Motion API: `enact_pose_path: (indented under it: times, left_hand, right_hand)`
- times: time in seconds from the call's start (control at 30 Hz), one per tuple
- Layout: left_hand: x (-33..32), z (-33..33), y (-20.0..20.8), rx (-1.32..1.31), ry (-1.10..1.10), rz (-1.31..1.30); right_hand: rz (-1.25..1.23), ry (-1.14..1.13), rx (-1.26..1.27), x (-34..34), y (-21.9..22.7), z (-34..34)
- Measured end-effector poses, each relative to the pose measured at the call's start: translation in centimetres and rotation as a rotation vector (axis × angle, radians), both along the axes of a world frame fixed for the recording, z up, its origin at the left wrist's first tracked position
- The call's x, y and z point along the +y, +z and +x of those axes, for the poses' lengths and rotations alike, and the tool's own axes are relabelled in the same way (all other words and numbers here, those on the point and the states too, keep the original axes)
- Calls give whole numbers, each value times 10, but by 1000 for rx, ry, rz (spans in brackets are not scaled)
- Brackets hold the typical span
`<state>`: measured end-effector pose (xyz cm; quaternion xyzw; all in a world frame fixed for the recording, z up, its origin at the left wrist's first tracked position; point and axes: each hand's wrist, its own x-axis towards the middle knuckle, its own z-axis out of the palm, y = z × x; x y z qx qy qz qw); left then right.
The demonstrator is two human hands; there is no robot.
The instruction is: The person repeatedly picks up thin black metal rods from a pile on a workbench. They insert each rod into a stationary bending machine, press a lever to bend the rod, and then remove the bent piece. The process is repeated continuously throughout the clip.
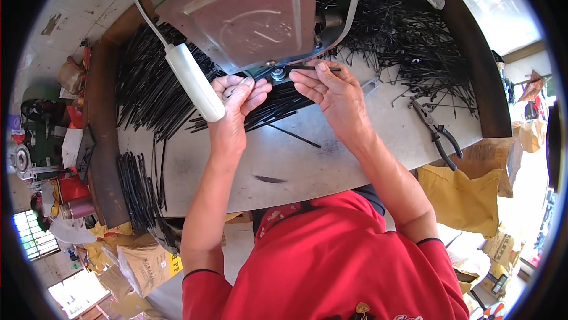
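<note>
My right hand [332,90] pinches a thin black rod [300,68] between thumb and fingers, its end sticking out past the knuckles. Opposite it, my left hand [238,96] is closed, thumb against fingers; what lies in its grip is mostly hidden. Between the two hands, a small round metal part [278,74] sits lit beneath the reddish-brown machine head [248,15]. Just by the left wrist hangs a white lamp [195,83] on a bent cable. Loose black rods [278,107] lie under and around the hands, one [296,136] apart on the metal table.
Heaps of black rods cover the left [151,77] and the right back [408,36] of the grey metal tabletop [331,166]. Pliers with black handles [435,131] lie at right. A raised brown rim [97,119] borders the table. Yellow sacking [464,196] hangs beyond the right edge.
</note>
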<state>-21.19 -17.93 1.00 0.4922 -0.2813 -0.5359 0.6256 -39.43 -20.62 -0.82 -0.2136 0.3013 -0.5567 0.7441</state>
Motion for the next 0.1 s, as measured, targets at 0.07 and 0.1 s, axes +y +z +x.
enact_pose_path:
  times: [0.07,0.1]
  left_hand:
    - [-4,7,-8,44,-43,48]
    - [-4,10,-9,38,-64,52]
  right_hand:
    - [-17,20,37,1,0,-1]
    - [-24,31,57,3,1,-1]
